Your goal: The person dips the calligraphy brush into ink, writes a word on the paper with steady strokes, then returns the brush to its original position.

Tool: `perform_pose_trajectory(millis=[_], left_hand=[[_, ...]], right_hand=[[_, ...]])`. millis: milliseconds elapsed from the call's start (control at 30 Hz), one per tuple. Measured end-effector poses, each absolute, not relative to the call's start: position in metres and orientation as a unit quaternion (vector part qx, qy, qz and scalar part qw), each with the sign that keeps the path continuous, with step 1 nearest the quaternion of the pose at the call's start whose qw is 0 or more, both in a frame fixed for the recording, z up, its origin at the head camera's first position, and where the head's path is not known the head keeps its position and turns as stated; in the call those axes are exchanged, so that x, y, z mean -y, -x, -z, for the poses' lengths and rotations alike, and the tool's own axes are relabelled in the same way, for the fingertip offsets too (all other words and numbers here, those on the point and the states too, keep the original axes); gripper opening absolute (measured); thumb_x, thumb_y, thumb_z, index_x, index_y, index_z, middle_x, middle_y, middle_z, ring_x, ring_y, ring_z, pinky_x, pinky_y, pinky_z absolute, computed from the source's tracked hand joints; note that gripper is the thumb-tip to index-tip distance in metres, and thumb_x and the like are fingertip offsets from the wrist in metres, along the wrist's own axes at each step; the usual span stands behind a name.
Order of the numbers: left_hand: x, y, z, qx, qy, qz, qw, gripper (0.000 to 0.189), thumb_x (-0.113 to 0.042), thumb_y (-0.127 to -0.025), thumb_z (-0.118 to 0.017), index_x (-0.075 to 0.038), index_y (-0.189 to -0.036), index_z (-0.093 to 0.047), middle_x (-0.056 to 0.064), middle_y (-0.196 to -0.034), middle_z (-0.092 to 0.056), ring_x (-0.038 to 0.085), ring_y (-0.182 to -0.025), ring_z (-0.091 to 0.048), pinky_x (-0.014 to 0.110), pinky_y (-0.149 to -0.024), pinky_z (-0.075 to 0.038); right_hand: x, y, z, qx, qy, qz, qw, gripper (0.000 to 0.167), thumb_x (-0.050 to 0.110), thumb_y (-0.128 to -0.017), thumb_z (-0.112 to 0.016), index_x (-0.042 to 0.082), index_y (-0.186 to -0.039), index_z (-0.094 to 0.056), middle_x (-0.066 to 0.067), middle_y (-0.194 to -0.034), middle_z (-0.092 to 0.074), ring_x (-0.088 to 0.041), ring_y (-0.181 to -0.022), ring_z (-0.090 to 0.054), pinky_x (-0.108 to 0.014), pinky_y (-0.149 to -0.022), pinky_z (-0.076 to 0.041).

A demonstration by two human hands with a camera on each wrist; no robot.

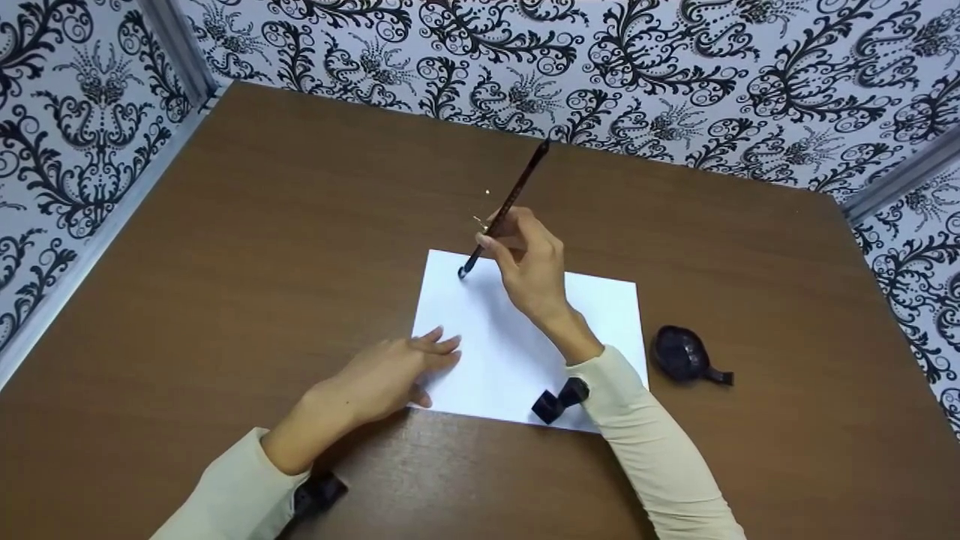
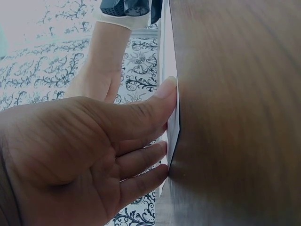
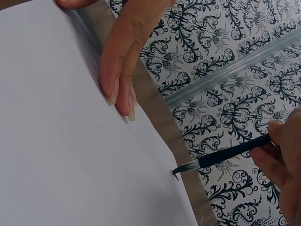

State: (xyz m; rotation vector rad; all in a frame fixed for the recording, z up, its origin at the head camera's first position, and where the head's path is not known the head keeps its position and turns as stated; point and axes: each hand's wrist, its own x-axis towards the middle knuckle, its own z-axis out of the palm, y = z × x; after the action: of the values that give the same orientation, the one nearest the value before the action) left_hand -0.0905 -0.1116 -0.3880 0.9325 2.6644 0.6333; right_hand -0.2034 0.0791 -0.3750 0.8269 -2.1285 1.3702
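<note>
My right hand (image 1: 534, 266) pinches a dark-handled ink brush (image 1: 516, 192) between thumb and fingers, with the handle slanting up to the right. The brush's pale bristles (image 3: 188, 166) end in a dark tip at the white sheet of paper (image 3: 70, 127), close to its upper left corner in the head view. A small dark mark shows at that tip. On the sheet's lower left edge rests my left hand (image 1: 379, 375), its fingers fairly straight and spread. Its thumb (image 2: 141, 115) lies at the paper's near edge.
To the right of the paper sits a small dark dish (image 1: 681, 354) with a short handle. The brown tabletop (image 1: 262, 247) is bounded by patterned panels (image 1: 517, 60) at the back and sides. Dark wrist devices (image 1: 319, 495) are worn at both cuffs.
</note>
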Motion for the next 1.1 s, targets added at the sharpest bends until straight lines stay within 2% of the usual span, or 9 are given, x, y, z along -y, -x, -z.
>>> perform_pose_trajectory(millis=[267,433,667,900,1100], left_hand=[[0.113,0.09,0.388,-0.916,-0.322,-0.204,0.121,0.063,-0.022,-0.078,-0.074,-0.005,-0.135,-0.054,0.006,-0.146,-0.043,0.029,-0.135,-0.037,0.055,-0.099,-0.038],[0.113,0.091,0.388,-0.916,-0.324,-0.204,0.117,0.062,-0.022,-0.078,-0.075,-0.005,-0.134,-0.055,0.006,-0.145,-0.043,0.03,-0.134,-0.037,0.055,-0.097,-0.039],[0.112,0.091,0.388,-0.918,-0.322,-0.201,0.117,0.062,-0.019,-0.078,-0.076,-0.006,-0.134,-0.055,0.005,-0.145,-0.044,0.028,-0.134,-0.038,0.055,-0.096,-0.041],[0.112,0.09,0.387,-0.92,-0.315,-0.199,0.119,0.062,-0.021,-0.078,-0.075,-0.009,-0.135,-0.055,0.002,-0.146,-0.042,0.028,-0.133,-0.039,0.058,-0.091,-0.043],[0.112,0.089,0.387,-0.919,-0.317,-0.204,0.116,0.063,-0.021,-0.077,-0.075,-0.007,-0.135,-0.054,0.004,-0.145,-0.043,0.03,-0.133,-0.04,0.057,-0.093,-0.042]], right_hand=[[-0.08,0.206,0.379,0.767,-0.307,-0.521,0.214,0.023,0.008,-0.085,-0.07,-0.001,-0.104,-0.061,-0.01,-0.092,-0.065,-0.016,-0.08,-0.069,-0.025,-0.068,-0.055],[-0.08,0.204,0.378,0.772,-0.321,-0.502,0.222,0.025,0.014,-0.087,-0.069,0.0,-0.106,-0.061,-0.007,-0.093,-0.066,-0.012,-0.083,-0.067,-0.025,-0.069,-0.055],[-0.079,0.2,0.376,0.778,-0.331,-0.484,0.223,0.024,0.011,-0.087,-0.07,0.001,-0.107,-0.061,-0.005,-0.094,-0.065,-0.014,-0.085,-0.065,-0.025,-0.073,-0.055],[-0.076,0.196,0.375,0.782,-0.34,-0.48,0.205,0.022,0.01,-0.087,-0.07,0.0,-0.105,-0.06,-0.01,-0.092,-0.065,-0.012,-0.083,-0.065,-0.025,-0.07,-0.055],[-0.076,0.191,0.369,0.781,-0.35,-0.478,0.196,0.02,0.012,-0.088,-0.069,0.002,-0.103,-0.061,-0.005,-0.092,-0.066,-0.011,-0.083,-0.066,-0.026,-0.067,-0.055]])
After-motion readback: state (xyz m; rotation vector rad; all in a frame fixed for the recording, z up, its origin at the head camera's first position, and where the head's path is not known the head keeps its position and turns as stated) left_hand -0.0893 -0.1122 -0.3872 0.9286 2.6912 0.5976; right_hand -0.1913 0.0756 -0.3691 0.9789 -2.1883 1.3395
